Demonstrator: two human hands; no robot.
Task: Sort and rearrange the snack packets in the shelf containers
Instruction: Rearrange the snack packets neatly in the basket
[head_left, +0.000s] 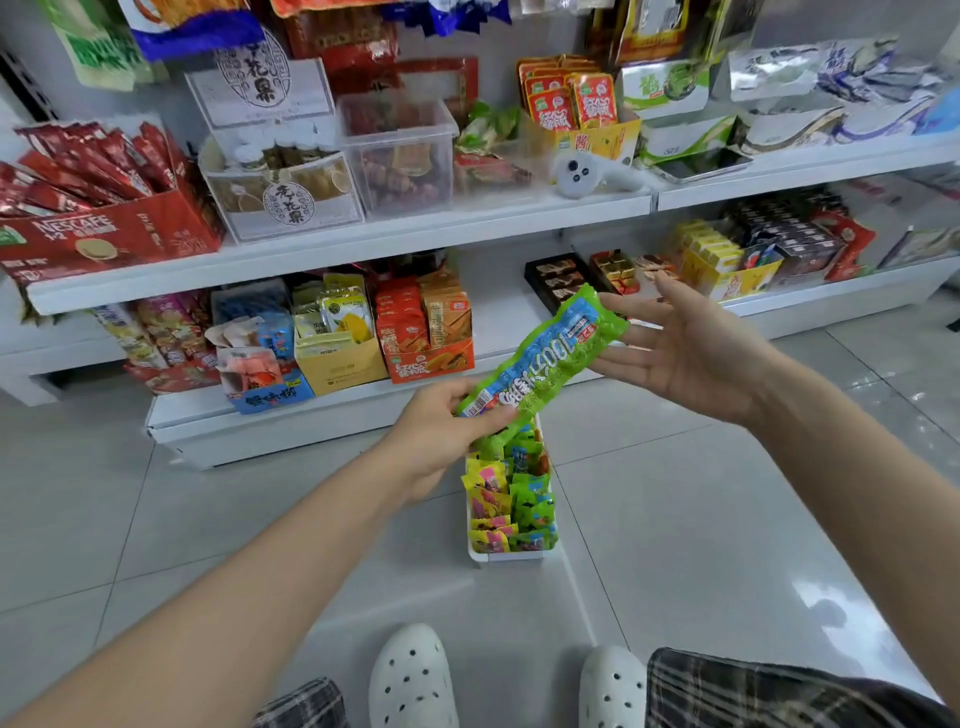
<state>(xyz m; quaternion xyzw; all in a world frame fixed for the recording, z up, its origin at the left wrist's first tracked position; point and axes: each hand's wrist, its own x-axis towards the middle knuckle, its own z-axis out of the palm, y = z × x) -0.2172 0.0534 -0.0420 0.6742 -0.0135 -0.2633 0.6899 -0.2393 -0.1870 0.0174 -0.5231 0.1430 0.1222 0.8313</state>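
Nearest to me: two white clogs (413, 678) on the grey tile floor (156, 519). Beyond them, a narrow white tray (511, 556) sits on the floor, packed with small yellow, pink and green snack sachets (506, 512).

Above the tray's far end I hold a long green snack packet (543, 358). My left hand (447, 434) pinches its lower-left end, thumb on the printed face, fingers folded behind. My right hand (691, 358) is spread flat, palm toward the packet, fingers barely touching its upper-right end; it grips nothing.

Key relation: the packet's long axis runs diagonally, from the left hand low and near to the right hand higher and farther. The left hand alone carries it and is the hand nearer the tray. The tray's long axis runs away from me, so I judge the packet must swing nearly in line with it to drop in.

Farther: bottom shelf (311, 410) with an orange carton (431, 358) and a yellow carton (340, 364); upper shelf has clear bins (400, 156).
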